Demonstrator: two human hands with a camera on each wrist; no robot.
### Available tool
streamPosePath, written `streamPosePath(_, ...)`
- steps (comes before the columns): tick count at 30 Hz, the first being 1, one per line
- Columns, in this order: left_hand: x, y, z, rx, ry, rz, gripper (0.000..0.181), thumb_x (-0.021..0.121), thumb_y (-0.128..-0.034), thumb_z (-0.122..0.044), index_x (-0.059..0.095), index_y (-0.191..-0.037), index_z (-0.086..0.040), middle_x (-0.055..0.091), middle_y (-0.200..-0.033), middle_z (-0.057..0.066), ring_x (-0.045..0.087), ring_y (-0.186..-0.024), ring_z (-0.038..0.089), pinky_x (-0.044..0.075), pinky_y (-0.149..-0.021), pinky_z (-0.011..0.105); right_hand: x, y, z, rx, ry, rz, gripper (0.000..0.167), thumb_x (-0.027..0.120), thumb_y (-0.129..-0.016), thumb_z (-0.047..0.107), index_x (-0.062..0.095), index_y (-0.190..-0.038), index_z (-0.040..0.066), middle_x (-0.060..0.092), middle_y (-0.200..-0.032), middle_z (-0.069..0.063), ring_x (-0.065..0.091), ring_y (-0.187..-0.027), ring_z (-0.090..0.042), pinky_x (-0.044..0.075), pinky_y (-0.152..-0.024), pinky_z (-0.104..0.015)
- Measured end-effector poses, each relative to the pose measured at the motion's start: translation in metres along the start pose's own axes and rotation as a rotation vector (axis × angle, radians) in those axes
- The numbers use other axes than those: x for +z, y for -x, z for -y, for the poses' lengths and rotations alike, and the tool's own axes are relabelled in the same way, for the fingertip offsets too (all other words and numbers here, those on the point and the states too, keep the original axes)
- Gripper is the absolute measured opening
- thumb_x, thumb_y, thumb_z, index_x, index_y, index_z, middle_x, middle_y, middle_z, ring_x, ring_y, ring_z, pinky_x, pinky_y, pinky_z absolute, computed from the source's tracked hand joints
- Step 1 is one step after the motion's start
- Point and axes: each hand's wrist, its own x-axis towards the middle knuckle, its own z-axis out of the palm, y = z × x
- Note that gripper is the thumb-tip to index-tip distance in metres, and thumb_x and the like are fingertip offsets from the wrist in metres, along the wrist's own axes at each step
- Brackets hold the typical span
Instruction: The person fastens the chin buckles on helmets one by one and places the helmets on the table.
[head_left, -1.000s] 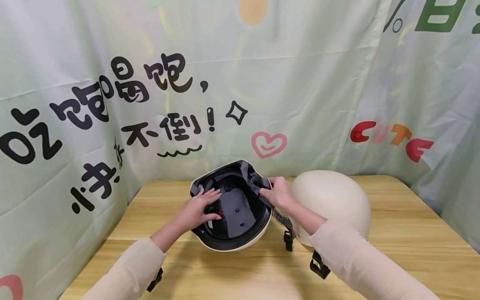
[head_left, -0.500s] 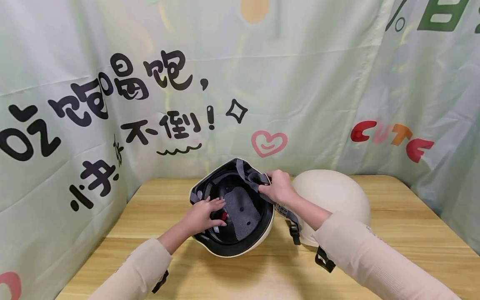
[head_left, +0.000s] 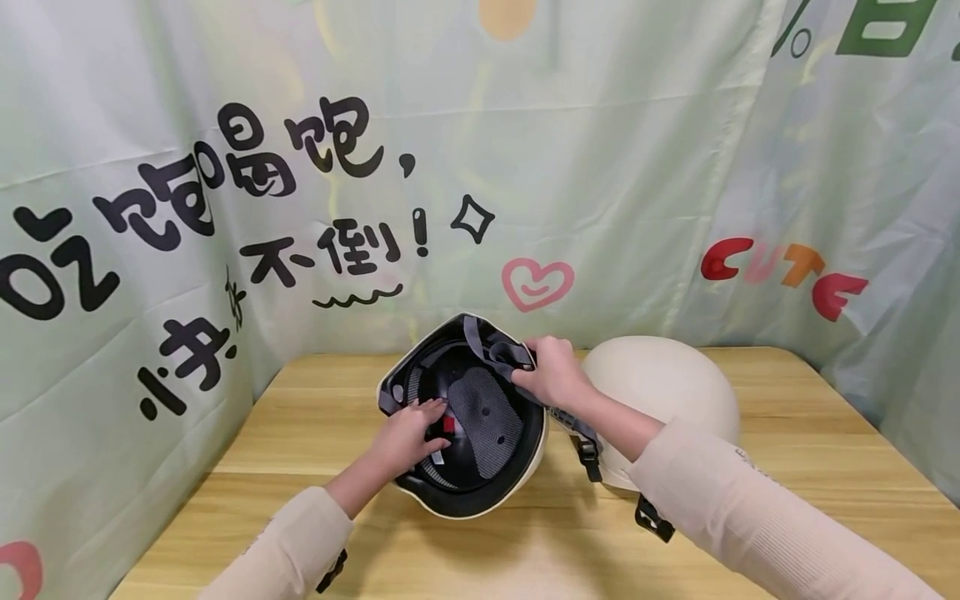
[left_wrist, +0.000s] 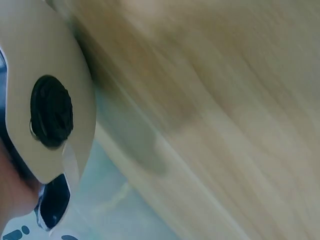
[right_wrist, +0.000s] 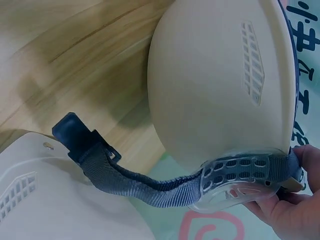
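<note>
Steadying a cream helmet point(head_left: 472, 417), hollow side facing up and toward six o'clock, just below the middle of the head view and over the tabletop point(head_left: 255, 467). Cannot tell contact underneath from a small gap. Likely light for such bulk, with a stiff, smooth shell: a little slippery on the outer curve, hard to dent, easy to scratch. Probably soft and giving inside, around the grey mesh pad point(head_left: 491, 442). Best gripped by the rim point(head_left: 465, 503) at nine and three o'clock, thumb on one face and fingers on the other, rather than by a limp strap point(right_wrist: 150, 195) liable to swing and twist.

Reaching over the edge at nine o'clock with the left hand point(head_left: 408, 435), fingers and thumb spread within the hollow; cannot tell how firmly pressed. Showing a round black fitting point(left_wrist: 51, 112) on the shell in the left wrist view. Pinching the strap against the rim at two o'clock with the right hand point(head_left: 553, 372), close to a clear perforated plate point(right_wrist: 232, 177). Leaving a black buckle point(head_left: 588, 458) dangling between three and four o'clock, near a second helmet point(head_left: 660, 400) set dome up at three o'clock.

Meeting a pale green backdrop point(head_left: 622, 167) at twelve o'clock, beyond the tabletop, with a pink heart point(head_left: 537, 289) toward one o'clock.
</note>
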Motion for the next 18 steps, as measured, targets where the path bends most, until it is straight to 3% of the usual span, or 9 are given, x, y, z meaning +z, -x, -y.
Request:
streamPosePath(7,0.004,0.000,-0.006,-0.061,-0.100,-0.013,0.044,0.076,-0.0749,-0.018,0.064,-0.111,0.005,0.065,-0.114,0.019,0.060,-0.110,0.031,0.046,-0.098,0.042,0.002,0.002,0.002,-0.052,-0.014,-0.015,0.005,0.064,-0.075,0.008,0.062,-0.079,0.005,0.055,-0.064,-0.003,0.049,-0.062,-0.017,0.041,-0.057,-0.024)
streamPosePath(13,0.008,0.002,-0.007,-0.061,-0.191,-0.010,0.038,0.076,-0.0727,-0.017,0.066,-0.104,0.002,0.067,-0.108,0.017,0.062,-0.106,0.030,0.051,-0.089,0.041,0.002,0.004,0.006,-0.078,-0.009,-0.008,0.006,0.063,-0.075,0.007,0.062,-0.080,0.004,0.055,-0.064,-0.003,0.049,-0.062,-0.017,0.041,-0.057,-0.024)
streamPosePath(18,0.012,0.006,-0.006,-0.029,-0.241,-0.052,0.032,0.078,-0.0699,-0.017,0.066,-0.094,-0.001,0.068,-0.100,0.012,0.064,-0.100,0.026,0.052,-0.087,0.038,0.002,0.004,0.013,-0.083,-0.006,0.032,0.008,0.064,-0.077,0.008,0.060,-0.083,0.004,0.050,-0.062,-0.001,0.049,-0.062,-0.016,0.040,-0.057,-0.024)
